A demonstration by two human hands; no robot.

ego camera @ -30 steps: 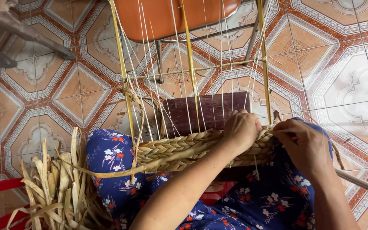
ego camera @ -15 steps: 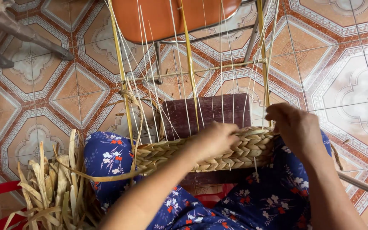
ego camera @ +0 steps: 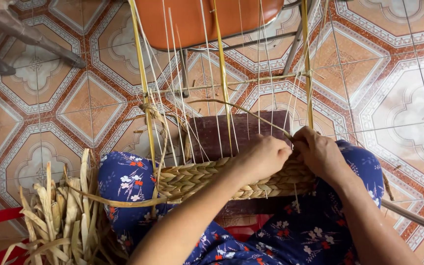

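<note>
The tiled floor [ego camera: 50, 113] lies under everything. An orange chair [ego camera: 197, 19] stands above the woven band [ego camera: 197, 179]. Dry leaves [ego camera: 60, 216] sit left of the band. The left hand [ego camera: 263, 157] and right hand [ego camera: 320, 152] rest on the band's right part, fingers closed, pinching a thin strand [ego camera: 241, 109].

Bare forearms and unadorned left hand [ego camera: 263, 157] and right hand [ego camera: 322, 154]; blue trousers [ego camera: 128, 179] with small red-and-white flowers cover both knees, at seven and four o'clock.

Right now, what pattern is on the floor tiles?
Orange and cream octagon-patterned floor tiles, clearest in the head view.
</note>
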